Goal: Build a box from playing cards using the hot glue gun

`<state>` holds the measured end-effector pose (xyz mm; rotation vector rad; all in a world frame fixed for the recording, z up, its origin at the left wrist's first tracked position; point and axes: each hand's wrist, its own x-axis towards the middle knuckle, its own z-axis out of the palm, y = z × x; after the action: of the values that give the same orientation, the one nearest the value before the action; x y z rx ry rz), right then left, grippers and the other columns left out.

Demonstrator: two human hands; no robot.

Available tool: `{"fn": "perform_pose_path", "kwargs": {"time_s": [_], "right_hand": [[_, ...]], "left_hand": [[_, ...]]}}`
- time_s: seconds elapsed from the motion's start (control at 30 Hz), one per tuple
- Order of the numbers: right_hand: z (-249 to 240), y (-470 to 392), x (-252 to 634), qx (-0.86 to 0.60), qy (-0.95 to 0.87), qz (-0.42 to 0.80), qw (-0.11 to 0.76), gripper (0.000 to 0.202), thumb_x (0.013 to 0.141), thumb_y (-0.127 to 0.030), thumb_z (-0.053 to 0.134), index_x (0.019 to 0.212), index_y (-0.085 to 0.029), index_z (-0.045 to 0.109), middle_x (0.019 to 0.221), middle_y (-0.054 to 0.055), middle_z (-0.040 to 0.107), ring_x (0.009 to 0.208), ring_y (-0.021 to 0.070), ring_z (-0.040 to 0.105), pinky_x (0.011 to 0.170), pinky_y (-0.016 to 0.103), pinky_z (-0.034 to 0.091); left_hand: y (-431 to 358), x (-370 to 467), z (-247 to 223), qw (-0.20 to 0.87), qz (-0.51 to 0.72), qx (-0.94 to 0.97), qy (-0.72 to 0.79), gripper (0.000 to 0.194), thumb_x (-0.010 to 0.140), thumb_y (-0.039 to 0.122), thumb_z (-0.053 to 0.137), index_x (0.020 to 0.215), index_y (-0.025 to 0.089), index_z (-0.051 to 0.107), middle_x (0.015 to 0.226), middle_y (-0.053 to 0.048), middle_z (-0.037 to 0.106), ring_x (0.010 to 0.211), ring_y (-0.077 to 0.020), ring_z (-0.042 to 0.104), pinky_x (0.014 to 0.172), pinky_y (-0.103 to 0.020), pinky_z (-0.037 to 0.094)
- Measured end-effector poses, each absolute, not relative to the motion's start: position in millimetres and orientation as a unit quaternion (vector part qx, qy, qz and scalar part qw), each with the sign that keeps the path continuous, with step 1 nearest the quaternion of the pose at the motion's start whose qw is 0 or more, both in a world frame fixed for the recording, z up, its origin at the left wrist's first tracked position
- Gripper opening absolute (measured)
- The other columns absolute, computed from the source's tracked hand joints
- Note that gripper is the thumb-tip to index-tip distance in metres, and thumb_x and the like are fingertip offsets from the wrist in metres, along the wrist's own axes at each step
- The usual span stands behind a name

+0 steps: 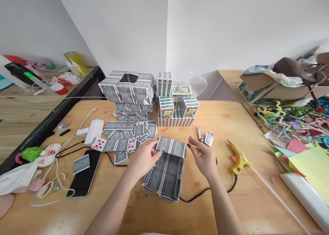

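Note:
In front of me sits an open box built of playing cards (164, 175), grey patterned backs outward, with a card flap (171, 146) across its far end. My left hand (145, 159) grips the left side near that flap, thumb at the inner edge and other fingers partly hidden. To the right of the flap, my right hand (203, 156) hovers with bent, parted fingers and nothing visible in them. Loose playing cards (125, 139) lie spread beyond my left hand. Farther back stands a larger card structure (128, 94), beside stacked card packs (176, 108).
A yellow glue gun (239, 159) lies at the right, its black cord running behind my right forearm. Scissors (200, 135) rest near a small white box (209, 139). Leftward are a phone (86, 176), a white power adapter (94, 132) and cables. Coloured paper (305, 159) covers the right edge.

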<state>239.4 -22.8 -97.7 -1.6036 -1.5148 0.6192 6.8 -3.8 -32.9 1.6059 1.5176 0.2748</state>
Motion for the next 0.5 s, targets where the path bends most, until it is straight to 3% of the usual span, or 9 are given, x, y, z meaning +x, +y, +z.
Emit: {"fn": "perform_pose_path", "kwargs": {"time_s": [0.1, 0.17, 0.23, 0.33, 0.5], "right_hand": [[-90.2, -28.5, 225.9, -0.595, -0.660, 0.256, 0.381, 0.049, 0.077, -0.041, 0.057, 0.123, -0.023, 0.052, 0.124, 0.010, 0.055, 0.112, 0.0255, 0.053, 0.093, 0.042, 0.045], [-90.1, -31.1, 218.1, -0.577, -0.685, 0.266, 0.355, 0.058, 0.074, -0.041, 0.062, 0.128, -0.023, 0.047, 0.130, 0.010, 0.049, 0.119, 0.0258, 0.046, 0.098, 0.043, 0.041], [-93.3, -31.8, 213.6, -0.577, -0.690, 0.272, 0.343, 0.061, 0.073, -0.040, 0.063, 0.129, -0.023, 0.045, 0.133, 0.010, 0.046, 0.121, 0.0255, 0.044, 0.100, 0.043, 0.039], [-98.6, -30.4, 212.4, -0.588, -0.685, 0.268, 0.338, 0.062, 0.073, -0.038, 0.063, 0.129, -0.020, 0.044, 0.134, 0.011, 0.045, 0.121, 0.0251, 0.044, 0.101, 0.042, 0.038], [-100.1, -27.5, 214.1, -0.590, -0.684, 0.267, 0.335, 0.056, 0.075, -0.036, 0.060, 0.127, -0.018, 0.047, 0.131, 0.011, 0.048, 0.120, 0.0250, 0.046, 0.102, 0.042, 0.038]], "left_hand": [[-0.8, 0.3, -35.5, 0.298, 0.113, 0.724, 0.612, 0.057, 0.072, 0.037, 0.059, 0.126, 0.027, 0.044, 0.111, -0.005, 0.058, 0.096, -0.0244, 0.060, 0.079, -0.035, 0.047], [5.9, -2.3, -42.7, 0.267, 0.116, 0.753, 0.589, 0.068, 0.068, 0.035, 0.064, 0.131, 0.028, 0.038, 0.131, -0.007, 0.043, 0.114, -0.0269, 0.049, 0.088, -0.037, 0.043], [14.9, -3.8, -49.5, 0.276, 0.108, 0.779, 0.553, 0.077, 0.065, 0.032, 0.068, 0.133, 0.025, 0.034, 0.138, -0.007, 0.036, 0.122, -0.0267, 0.040, 0.096, -0.036, 0.038], [29.2, -5.6, -54.1, 0.303, 0.095, 0.805, 0.501, 0.076, 0.063, 0.029, 0.069, 0.132, 0.022, 0.036, 0.132, -0.007, 0.044, 0.120, -0.0240, 0.043, 0.098, -0.033, 0.036], [45.1, -7.5, -51.1, 0.288, 0.077, 0.827, 0.476, 0.062, 0.062, 0.028, 0.069, 0.120, 0.022, 0.051, 0.116, -0.006, 0.055, 0.103, -0.0235, 0.054, 0.086, -0.032, 0.043]]}}
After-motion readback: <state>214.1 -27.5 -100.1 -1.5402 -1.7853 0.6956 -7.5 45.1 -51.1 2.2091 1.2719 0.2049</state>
